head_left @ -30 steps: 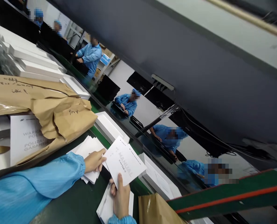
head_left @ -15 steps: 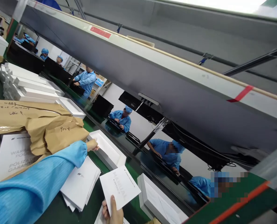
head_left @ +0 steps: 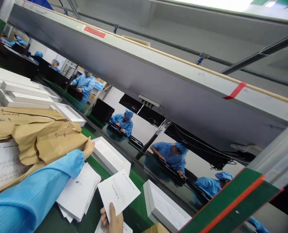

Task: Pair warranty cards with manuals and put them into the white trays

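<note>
R hand low centre, thumb up over white booklet, pinching its near edge, booklet tilts up & away above green belt | L hand reached fwd, fingers curled at edge of brown paper wrap, just beside open white box; grip unclear | booklet stack under L sleeve.
</note>
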### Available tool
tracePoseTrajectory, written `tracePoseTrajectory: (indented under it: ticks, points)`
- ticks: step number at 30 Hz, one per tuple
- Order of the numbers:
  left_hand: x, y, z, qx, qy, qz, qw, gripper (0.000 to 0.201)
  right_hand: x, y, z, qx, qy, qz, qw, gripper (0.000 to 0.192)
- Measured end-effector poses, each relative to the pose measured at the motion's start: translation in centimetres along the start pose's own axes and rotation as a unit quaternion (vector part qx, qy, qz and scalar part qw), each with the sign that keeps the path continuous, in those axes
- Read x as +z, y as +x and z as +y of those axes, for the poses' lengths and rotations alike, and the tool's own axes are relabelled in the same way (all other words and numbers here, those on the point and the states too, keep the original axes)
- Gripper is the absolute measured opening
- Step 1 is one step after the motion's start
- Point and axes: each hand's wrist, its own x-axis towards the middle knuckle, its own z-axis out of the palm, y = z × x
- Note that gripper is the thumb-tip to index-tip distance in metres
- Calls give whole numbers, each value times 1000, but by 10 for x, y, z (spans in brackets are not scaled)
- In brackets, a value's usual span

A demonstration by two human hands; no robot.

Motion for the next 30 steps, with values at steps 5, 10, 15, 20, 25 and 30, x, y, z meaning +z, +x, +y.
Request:
tracePoseTrajectory:
  ticks: [5, 10, 15, 20, 25, 30]
  points:
    - [1, -40, 0, 40, 122, -34, 991, 38, -2, -3, -1, -22, 14, -32, 999, 32]
    - [-3, -118, 3, 98, 229, -130, 960, 40, -3, -8, -13, 0, -5, -74, 997, 36]
    - [-3, -166, -8, 210, 383, -121, 891, 43, -4, -13, -14, -9, -16, -37, 999, 47]
    - [-5, -164, -13, 215, 357, -112, 902, 45, -13, -6, -34, -33, -42, -18, 998, 43]
    - [-9, -161, -8, 197, 332, -132, 913, 46, -13, 43, -75, -1, -51, 3, 999, 40]
    - [-11, -162, -6, 190, 320, -148, 916, 45, -13, 104, -89, 56, -56, 28, 996, 29]
